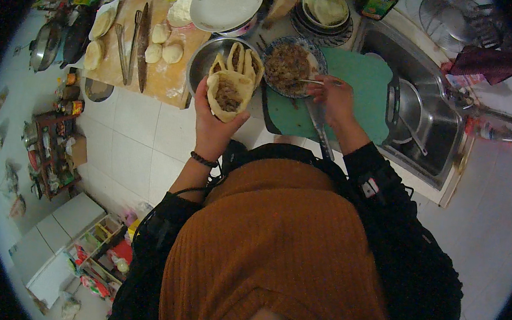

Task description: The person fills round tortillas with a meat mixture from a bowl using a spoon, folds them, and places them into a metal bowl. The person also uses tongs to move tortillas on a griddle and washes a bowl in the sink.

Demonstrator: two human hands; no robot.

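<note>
My left hand [212,123] grips a split flatbread pocket [243,88] with chopped brown meat filling [228,96] showing in its opening. Just beyond it, more stuffed flatbreads [253,63] stand in a steel bowl [201,55]. My right hand [333,98] is closed round the handle of a thin metal utensil [311,81], whose tip reaches into the filling; its head is hidden, so spoon or fork I cannot tell. That filling [287,64] lies in a blue-patterned bowl [305,41]. Below my right hand, a knife [320,129] rests across the green cutting board's near edge.
The green cutting board [358,78] lies beside a steel sink [439,123]. On the left, a wooden board [110,67] bears dough pieces [172,53], flat breads [94,55] and a dark rolling pin [143,55]. Stacked dishes [323,30] and a large white plate [226,4] stand behind.
</note>
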